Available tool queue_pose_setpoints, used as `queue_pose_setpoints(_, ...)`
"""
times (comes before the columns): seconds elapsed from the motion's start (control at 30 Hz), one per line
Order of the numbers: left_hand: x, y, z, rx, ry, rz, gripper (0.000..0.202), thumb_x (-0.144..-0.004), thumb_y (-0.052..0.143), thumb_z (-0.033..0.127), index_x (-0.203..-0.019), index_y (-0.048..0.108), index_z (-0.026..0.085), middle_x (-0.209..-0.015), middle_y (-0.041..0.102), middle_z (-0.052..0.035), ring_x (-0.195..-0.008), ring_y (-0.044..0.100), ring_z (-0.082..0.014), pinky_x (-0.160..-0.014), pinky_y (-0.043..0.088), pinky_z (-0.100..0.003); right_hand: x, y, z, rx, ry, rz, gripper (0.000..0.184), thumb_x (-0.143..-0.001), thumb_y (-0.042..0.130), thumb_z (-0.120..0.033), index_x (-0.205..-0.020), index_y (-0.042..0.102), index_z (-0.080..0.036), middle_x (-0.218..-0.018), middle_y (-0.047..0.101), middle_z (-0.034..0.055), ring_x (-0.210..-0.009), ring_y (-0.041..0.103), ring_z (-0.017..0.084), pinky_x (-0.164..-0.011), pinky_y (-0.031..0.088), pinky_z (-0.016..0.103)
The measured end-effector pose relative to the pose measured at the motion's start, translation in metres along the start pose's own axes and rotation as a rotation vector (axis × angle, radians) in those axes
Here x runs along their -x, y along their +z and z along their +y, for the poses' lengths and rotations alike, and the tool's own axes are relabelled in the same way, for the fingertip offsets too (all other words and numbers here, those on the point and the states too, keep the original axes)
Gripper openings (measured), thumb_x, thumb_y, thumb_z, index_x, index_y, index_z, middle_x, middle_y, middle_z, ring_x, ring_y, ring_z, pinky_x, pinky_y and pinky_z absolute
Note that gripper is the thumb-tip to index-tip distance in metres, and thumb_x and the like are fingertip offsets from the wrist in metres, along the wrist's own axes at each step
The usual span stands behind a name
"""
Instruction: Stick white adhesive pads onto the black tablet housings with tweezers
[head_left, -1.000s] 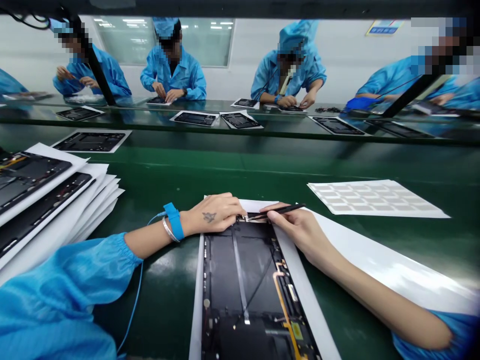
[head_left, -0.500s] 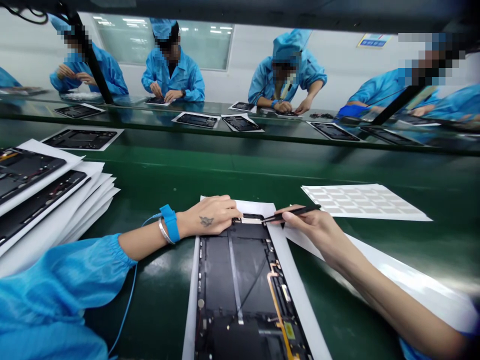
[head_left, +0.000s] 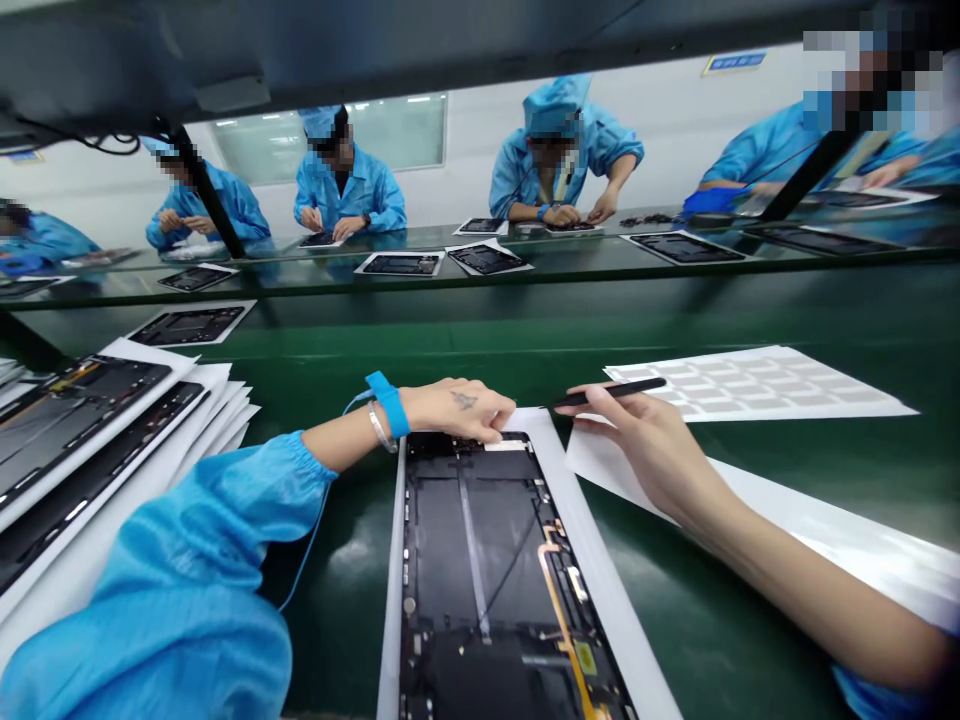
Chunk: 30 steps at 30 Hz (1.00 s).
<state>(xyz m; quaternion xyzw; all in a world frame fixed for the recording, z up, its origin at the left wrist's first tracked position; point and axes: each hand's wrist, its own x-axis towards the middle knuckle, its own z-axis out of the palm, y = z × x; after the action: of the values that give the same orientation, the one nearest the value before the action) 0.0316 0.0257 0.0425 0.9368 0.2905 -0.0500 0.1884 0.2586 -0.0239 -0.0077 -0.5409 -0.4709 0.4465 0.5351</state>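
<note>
Inside casing: orange ribbon, seemingly battery panels.

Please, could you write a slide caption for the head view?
Black tweezers in right grip, left grip at far end of opened device.

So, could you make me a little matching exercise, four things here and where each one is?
1. Slim black pointed tool
2. Blue wrist strap
3. Thin orange ribbon cable
4. White sheet bearing grey rectangles

A. Inside the flat black opened device
B. On the green table
C. Held in the right hand
D. Around the wrist of the left hand

Pairs: 1-C, 2-D, 3-A, 4-B
</note>
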Motion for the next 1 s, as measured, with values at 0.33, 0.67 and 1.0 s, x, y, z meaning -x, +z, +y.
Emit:
queue_pose_setpoints(0.33,-0.005,0.023,-0.007,0.235,0.095,0.218,0.005,-0.091,0.056,0.021,-0.095,0.057,0.018,-0.083,0.063,0.0015,-0.076,0.058,-0.0133,-0.068,0.041,-0.023,0.027,0.008,0.001,0.466,-0.618,-0.296,0.025,-0.097,0.047,-0.034,-0.114,0.062,-0.024,-0.089,0.074,0.0059,-0.086,0.07,0.023,-0.083,0.053,0.038)
queue_pose_setpoints(0.67,0.054,0.045,-0.045,0.025,-0.004,0.365,0.025,-0.097,0.053,0.035,-0.117,0.056,0.019,-0.117,0.058,-0.0067,-0.108,0.051,-0.0203,-0.097,0.039,-0.035,0.021,0.019,0.021,0.851,-1.008,-0.427,0.026,-0.098,0.039,-0.017,-0.107,0.062,-0.023,-0.097,0.069,0.0092,-0.089,0.064,0.024,-0.077,0.049,0.038)
queue_pose_setpoints(1.0,0.048,0.034,-0.033,-0.064,-0.065,0.277,0.017,-0.096,0.054,0.034,-0.097,0.055,0.017,-0.094,0.057,-0.0031,-0.089,0.056,-0.0176,-0.082,0.043,-0.027,0.015,0.032,0.019,0.897,-0.994,-0.55,0.034,-0.097,0.037,-0.017,-0.121,0.061,-0.02,-0.113,0.067,0.0157,-0.104,0.062,0.027,-0.08,0.052,0.041)
